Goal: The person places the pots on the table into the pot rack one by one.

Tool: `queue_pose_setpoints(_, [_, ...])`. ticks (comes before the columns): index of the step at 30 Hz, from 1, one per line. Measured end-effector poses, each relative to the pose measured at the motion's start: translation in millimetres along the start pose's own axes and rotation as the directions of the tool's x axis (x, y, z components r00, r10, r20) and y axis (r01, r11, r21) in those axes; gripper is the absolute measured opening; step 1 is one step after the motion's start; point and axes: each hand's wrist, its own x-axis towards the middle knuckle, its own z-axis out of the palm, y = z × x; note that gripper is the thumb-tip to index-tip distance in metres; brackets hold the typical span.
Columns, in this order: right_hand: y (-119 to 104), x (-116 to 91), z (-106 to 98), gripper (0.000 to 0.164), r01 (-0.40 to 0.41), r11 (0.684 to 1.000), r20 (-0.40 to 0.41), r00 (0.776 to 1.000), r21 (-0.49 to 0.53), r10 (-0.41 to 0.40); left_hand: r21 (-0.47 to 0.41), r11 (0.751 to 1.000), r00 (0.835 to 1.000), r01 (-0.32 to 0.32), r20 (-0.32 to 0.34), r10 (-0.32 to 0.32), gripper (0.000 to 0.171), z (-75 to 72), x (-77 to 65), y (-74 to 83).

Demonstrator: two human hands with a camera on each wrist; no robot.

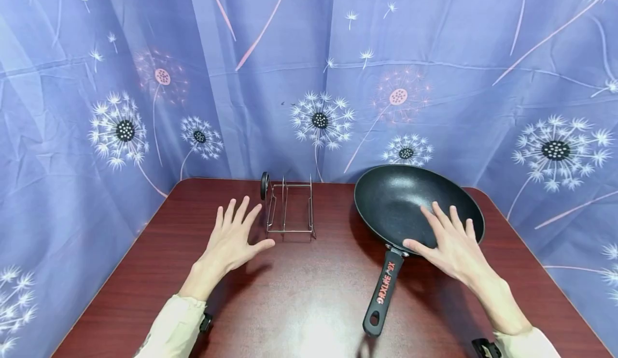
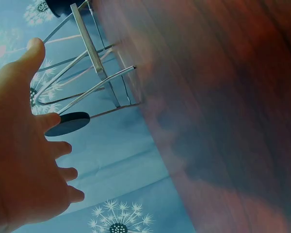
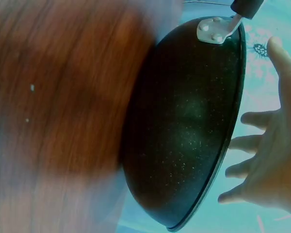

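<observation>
A black frying pan (image 1: 386, 202) sits on the right side of the table, its dark handle (image 1: 382, 293) with red lettering pointing toward me. My right hand (image 1: 451, 245) hovers over the pan's near right rim, fingers spread and holding nothing. The right wrist view shows the pan's speckled underside (image 3: 179, 121) and the riveted metal bracket (image 3: 213, 30). To the left stands a wire rack (image 1: 289, 231) with a round black disc (image 1: 264, 186) on its left end. My left hand (image 1: 232, 242) is held just left and in front of that rack, fingers spread, grasping nothing.
The dark red wooden table (image 1: 309, 283) has its back edge against a blue curtain (image 1: 270, 106) printed with dandelions. The curtain also runs along both sides. Hand shadows fall on the tabletop.
</observation>
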Motion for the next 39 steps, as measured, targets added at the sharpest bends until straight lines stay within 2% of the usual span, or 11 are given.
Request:
queue_pose_setpoints(13, [-3, -7, -1, 0.089, 0.020, 0.999, -0.060, 0.998, 0.032, -0.018, 0.009, 0.999, 0.997, -0.036, -0.062, 0.037, 0.094, 0.8, -1.9, 4.9])
queue_pose_setpoints(20, [-8, -13, 1, 0.071, 0.080, 0.985, -0.191, 0.980, 0.154, -0.049, -0.056, 0.997, 0.998, -0.049, -0.053, 0.046, 0.086, -1.6, -4.9, 11.9])
queue_pose_setpoints(24, [-15, -20, 0, 0.058, 0.061, 0.972, -0.224, 0.975, 0.228, -0.008, -0.125, 0.990, 0.997, -0.068, -0.035, 0.064, 0.076, -2.0, -6.6, 17.3])
queue_pose_setpoints(27, [-19, -24, 0, 0.047, 0.054, 0.964, -0.257, 0.966, 0.261, 0.015, -0.153, 0.984, 0.995, -0.096, -0.050, 0.089, 0.067, -0.4, -7.6, 19.5])
queue_pose_setpoints(33, [-26, -29, 0, 0.024, 0.078, 0.944, -0.359, 0.932, 0.321, 0.045, -0.208, 0.966, 0.986, -0.150, -0.097, 0.132, 0.052, 4.0, -6.7, 23.7])
queue_pose_setpoints(36, [-28, -33, -2, 0.018, 0.057, 0.932, -0.359, 0.930, 0.359, 0.081, -0.252, 0.952, 0.984, -0.172, -0.085, 0.155, 0.049, 5.6, -5.9, 27.4])
queue_pose_setpoints(39, [-31, -38, -3, 0.015, 0.010, 0.920, -0.313, 0.942, 0.392, 0.123, -0.293, 0.938, 0.983, -0.186, -0.067, 0.174, 0.046, 6.6, -6.2, 32.6])
